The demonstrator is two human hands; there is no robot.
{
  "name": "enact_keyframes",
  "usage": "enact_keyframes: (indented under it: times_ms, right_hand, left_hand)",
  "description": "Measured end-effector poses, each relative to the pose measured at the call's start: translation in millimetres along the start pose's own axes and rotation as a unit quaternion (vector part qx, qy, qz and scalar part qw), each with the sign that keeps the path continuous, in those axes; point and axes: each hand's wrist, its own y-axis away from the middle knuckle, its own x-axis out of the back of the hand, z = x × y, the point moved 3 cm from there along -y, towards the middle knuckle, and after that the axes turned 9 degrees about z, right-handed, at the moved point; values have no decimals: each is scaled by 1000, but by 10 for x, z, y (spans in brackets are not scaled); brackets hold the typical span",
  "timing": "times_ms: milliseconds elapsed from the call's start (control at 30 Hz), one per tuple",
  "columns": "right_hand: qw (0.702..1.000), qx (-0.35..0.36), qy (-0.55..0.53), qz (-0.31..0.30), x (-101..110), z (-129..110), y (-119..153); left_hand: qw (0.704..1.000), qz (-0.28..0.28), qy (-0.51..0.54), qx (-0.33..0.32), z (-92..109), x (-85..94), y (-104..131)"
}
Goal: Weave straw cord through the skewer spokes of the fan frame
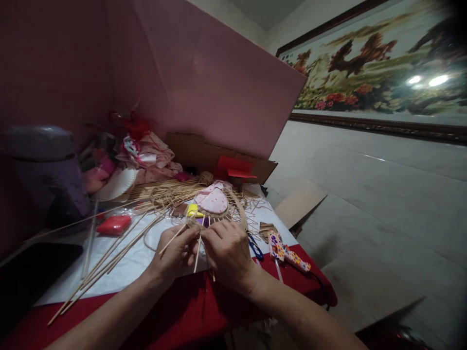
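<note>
One red packet [114, 224] lies L of the L hand [177, 247], its fingers closed on one twine weave [193, 223], betw. both hands; R hand [226, 245], fingers bent, apparently pinching it, contact hidden; 1 glue gun [279, 248] far R.

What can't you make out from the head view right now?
All in the head view:
What the right hand grips: fingertips hidden by its own knuckles.
Twine weave: near side hidden by the hands.
Purple piece: full outline hidden by fingers and sticks.
Horse picture: right end cut off by the image edge, part washed out by glare.
</note>
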Motion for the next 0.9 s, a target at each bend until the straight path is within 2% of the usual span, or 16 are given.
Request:
enact_keyframes:
  times_ms: [433, 900]
  right_hand:
    - [999, -18, -37, 18, -1, 7, -2]
    - [998, -32, -51, 37, -3, -7, 2]
  left_hand:
    - [1000, -1, 22, 1, -60, 11, -37]
    - [1000, 16, 24, -3, -3, -6, -2]
